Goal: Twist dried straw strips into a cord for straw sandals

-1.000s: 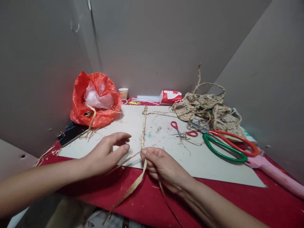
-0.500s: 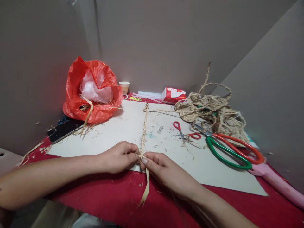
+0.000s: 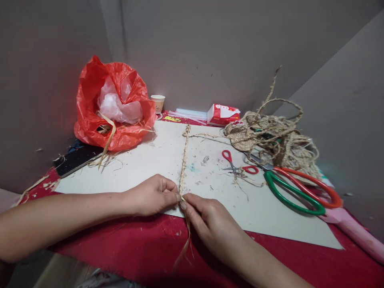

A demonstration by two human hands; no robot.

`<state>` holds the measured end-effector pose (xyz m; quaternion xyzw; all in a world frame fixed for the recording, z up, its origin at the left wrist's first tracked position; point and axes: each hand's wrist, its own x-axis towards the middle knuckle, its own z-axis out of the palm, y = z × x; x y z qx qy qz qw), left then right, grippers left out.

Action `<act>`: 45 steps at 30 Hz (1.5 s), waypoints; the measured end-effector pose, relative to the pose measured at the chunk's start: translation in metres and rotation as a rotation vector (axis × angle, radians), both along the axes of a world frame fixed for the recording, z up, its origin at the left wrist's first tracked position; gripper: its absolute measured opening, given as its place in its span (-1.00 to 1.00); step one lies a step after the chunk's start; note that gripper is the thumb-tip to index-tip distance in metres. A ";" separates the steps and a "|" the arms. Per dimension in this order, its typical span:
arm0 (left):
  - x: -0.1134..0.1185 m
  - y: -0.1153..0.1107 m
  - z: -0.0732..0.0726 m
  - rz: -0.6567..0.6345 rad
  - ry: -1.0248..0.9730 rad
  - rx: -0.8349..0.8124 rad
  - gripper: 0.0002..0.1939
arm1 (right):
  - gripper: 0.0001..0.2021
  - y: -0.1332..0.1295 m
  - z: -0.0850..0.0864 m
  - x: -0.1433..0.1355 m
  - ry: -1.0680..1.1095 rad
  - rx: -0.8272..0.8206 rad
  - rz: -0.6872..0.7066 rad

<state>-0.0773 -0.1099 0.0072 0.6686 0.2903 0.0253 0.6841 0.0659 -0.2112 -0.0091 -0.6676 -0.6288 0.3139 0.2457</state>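
A thin braided straw cord (image 3: pixel 185 154) runs from the middle of the white board (image 3: pixel 150 148) down to its front edge. At the cord's near end, my left hand (image 3: pixel 157 195) pinches it from the left, thumb and forefinger together. My right hand (image 3: pixel 210 220) grips the same spot from the right, its fingertips touching those of the left. Loose straw strands (image 3: pixel 186 244) hang below the fingers over the red cloth (image 3: pixel 144 248). From the cord's far end a thin strand leads right to a heap of braided straw (image 3: pixel 270 128).
Small red scissors (image 3: pixel 232 165) and large scissors with green and orange handles (image 3: pixel 295 200) lie on the right. An open red plastic bag (image 3: pixel 87 108), a black phone (image 3: pixel 76 160), a paper cup (image 3: pixel 158 104) and a red tissue pack (image 3: pixel 223 115) stand around the board.
The view has shifted slightly. My right hand has turned a little at the cord's end, its knuckles further right, and the loose strands below hang differently. Both hands keep their pinch.
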 end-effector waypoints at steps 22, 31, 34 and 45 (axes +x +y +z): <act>0.000 -0.021 -0.006 0.258 -0.177 -0.299 -0.74 | -0.77 -0.012 -0.004 -0.015 0.025 0.030 0.053; -0.004 -0.016 -0.005 0.261 -0.157 -0.220 -0.70 | -0.59 -0.025 0.024 -0.010 0.396 -0.091 0.262; -0.006 -0.014 -0.004 0.246 -0.161 -0.224 -0.66 | -0.56 -0.018 0.029 -0.001 0.475 0.108 -0.242; -0.003 -0.014 -0.011 0.026 -0.367 -0.194 -0.64 | -0.63 0.003 0.005 -0.005 0.947 -0.298 -0.170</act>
